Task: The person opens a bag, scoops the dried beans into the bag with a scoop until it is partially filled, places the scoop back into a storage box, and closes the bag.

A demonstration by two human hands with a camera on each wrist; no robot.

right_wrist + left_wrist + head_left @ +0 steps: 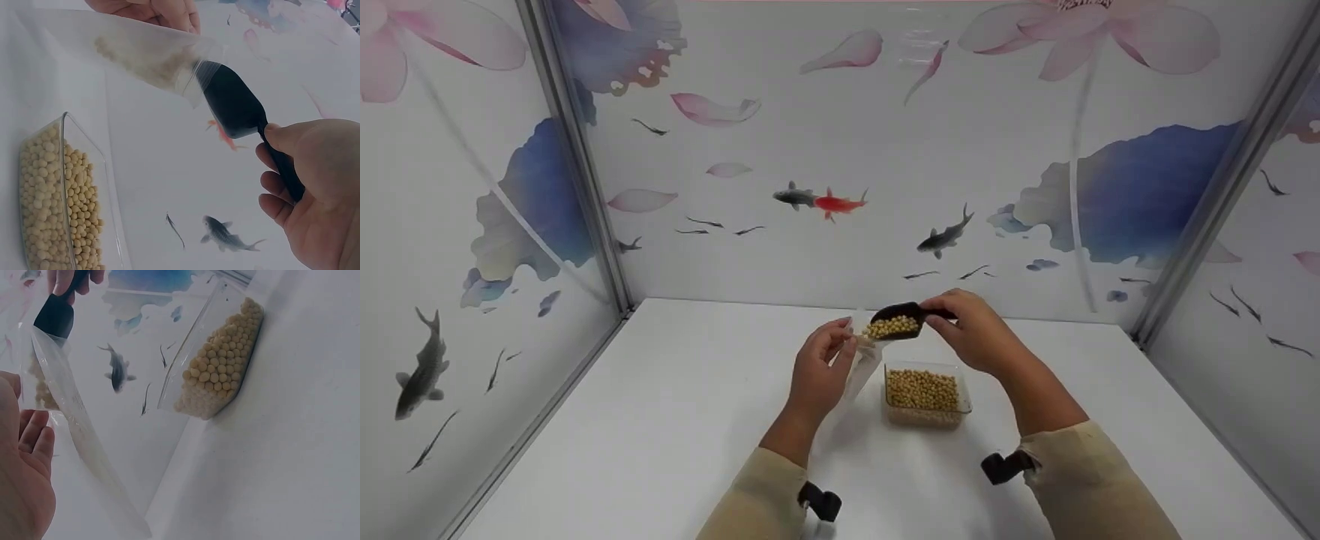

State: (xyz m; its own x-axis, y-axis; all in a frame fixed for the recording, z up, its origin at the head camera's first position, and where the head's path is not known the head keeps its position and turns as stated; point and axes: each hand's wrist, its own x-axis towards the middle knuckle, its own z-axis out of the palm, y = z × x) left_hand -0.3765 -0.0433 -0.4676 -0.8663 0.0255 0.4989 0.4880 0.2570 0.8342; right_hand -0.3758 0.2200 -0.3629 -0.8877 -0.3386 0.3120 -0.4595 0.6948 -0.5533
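Observation:
My right hand (976,330) grips the handle of a black scoop (911,316) heaped with round, pale yellow soybeans (891,327). The scoop's front edge reaches into the mouth of a clear plastic bag (140,50). My left hand (823,367) pinches the bag by its upper edge, and the bag hangs down at a slant. Through its wall, in the right wrist view, a blurred mass of beans shows near the mouth. Below both hands stands a clear rectangular container (928,420) filled with more soybeans, also seen from the side in the left wrist view.
The white tabletop (675,420) lies under everything. Panels (840,135) printed with fish, petals and lotus leaves enclose it at the back and sides, joined by grey metal corner posts (577,157). Both sleeves carry a small black wrist device (1001,468).

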